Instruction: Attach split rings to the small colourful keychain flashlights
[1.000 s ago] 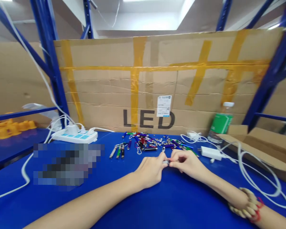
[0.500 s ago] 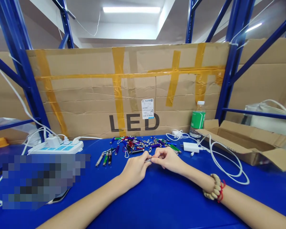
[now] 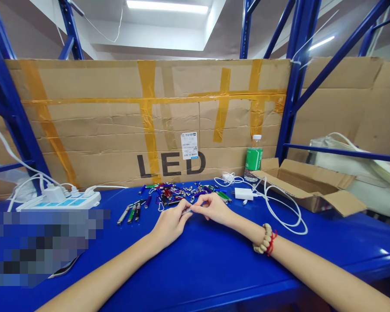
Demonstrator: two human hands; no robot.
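My left hand (image 3: 170, 222) is closed, with a small silver tube (image 3: 186, 210) pinched at its fingertips. My right hand (image 3: 214, 209) meets it from the other side, thumb and finger pressed together at the tube's end. Most of the tube is hidden by the fingers. Just beyond the hands lies a pile of small coloured metal tubes and clips (image 3: 169, 193), in red, blue, purple, green and black. Left of the pile, a silver tube (image 3: 124, 215), a green tube (image 3: 131, 214) and a black tube (image 3: 138, 212) lie side by side, with clips at their far ends.
A white power strip (image 3: 84, 201) with plugs is at the left, behind a blurred-out patch. On the right are a white charger (image 3: 243, 193) with a looped cable, a green-labelled bottle (image 3: 254, 159) and an open cardboard box (image 3: 302, 190). Taped cardboard (image 3: 110, 130) stands behind the blue table (image 3: 195, 268).
The view has turned right, so everything sits further left in the picture. My hands stay together at the small silver tube, with little visible change in grip.
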